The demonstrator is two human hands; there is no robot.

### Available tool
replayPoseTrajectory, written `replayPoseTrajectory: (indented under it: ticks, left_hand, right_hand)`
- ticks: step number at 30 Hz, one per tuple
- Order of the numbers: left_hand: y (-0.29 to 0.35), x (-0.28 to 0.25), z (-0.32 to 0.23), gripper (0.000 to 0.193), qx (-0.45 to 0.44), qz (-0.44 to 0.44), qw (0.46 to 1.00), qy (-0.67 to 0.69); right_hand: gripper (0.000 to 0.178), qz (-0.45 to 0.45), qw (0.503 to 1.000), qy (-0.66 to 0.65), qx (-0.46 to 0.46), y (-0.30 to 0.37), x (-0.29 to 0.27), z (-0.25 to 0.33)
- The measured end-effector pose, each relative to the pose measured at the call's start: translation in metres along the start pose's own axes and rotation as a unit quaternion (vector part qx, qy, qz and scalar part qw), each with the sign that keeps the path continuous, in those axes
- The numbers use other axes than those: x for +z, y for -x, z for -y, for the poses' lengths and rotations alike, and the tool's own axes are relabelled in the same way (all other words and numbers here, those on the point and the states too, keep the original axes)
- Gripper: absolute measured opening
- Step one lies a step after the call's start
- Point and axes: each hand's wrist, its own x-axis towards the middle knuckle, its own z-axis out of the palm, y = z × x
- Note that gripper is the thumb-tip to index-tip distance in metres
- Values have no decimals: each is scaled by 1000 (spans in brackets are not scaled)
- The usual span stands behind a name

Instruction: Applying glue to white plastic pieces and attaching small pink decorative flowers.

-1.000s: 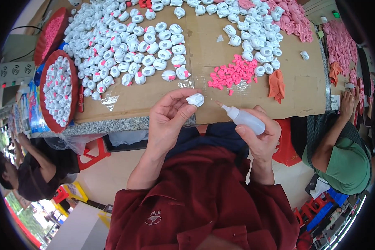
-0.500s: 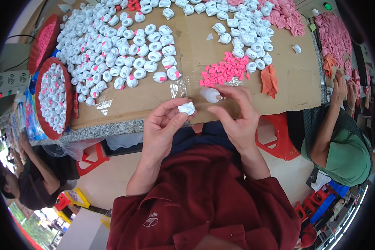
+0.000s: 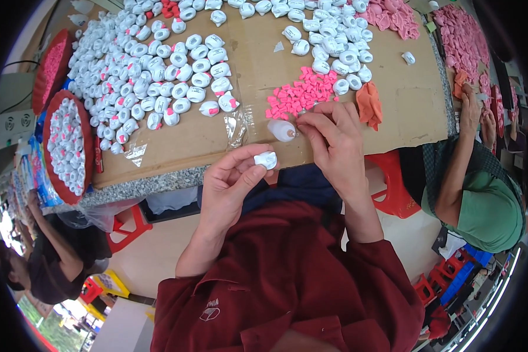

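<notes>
My left hand (image 3: 233,176) pinches a small white rounded piece with pointed corners, like a cat's head (image 3: 266,159), between thumb and fingertips. My right hand (image 3: 337,141) is above the cardboard, thumb and forefinger drawn together at the near edge of a pile of small pink bows (image 3: 304,92). Whatever is between those fingertips, if anything, is too small to make out. Beside them a translucent squeeze bottle (image 3: 280,130) with a thin tip lies on the cardboard, its tip close to the fingers.
White pieces (image 3: 176,76), some with pink bows, cover the left of the cardboard (image 3: 416,111); more (image 3: 346,47) lie at the far right. Orange finger cots (image 3: 368,104) lie right of the bows. A red basin (image 3: 88,146) holds finished-looking pieces. Co-workers sit at both sides.
My right thumb and forefinger have closed toward each other and moved up beside the bows. The bottle stays on the cardboard. My left hand keeps the white piece, turned slightly. The view has shifted.
</notes>
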Motion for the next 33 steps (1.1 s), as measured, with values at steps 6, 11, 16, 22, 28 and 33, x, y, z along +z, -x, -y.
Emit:
replayPoseTrajectory:
  ticks: [6, 11, 16, 22, 28, 33]
  left_hand:
    - [0, 1, 3, 28, 6, -10, 1000, -9]
    - [-1, 3, 6, 28, 45, -13, 999, -19]
    - [0, 6, 13, 31, 104, -8, 991, -79]
    - [2, 5, 16, 27, 144, 7, 973, -183]
    - [2, 4, 10, 23, 82, 26, 990, -115]
    - [0, 2, 8, 21, 142, 34, 965, -216]
  right_hand:
    - [14, 14, 1000, -22, -10, -5, -3, 3]
    - [11, 7, 980, -183, 77, 17, -17, 31]
    - [12, 3, 986, -158, 47, 26, -11, 39]
    - [13, 6, 987, -157, 40, 24, -15, 49]
    - [9, 88, 922, -310, 214, 20, -22, 40]
    - [9, 60, 962, -233, 127, 24, -13, 40]
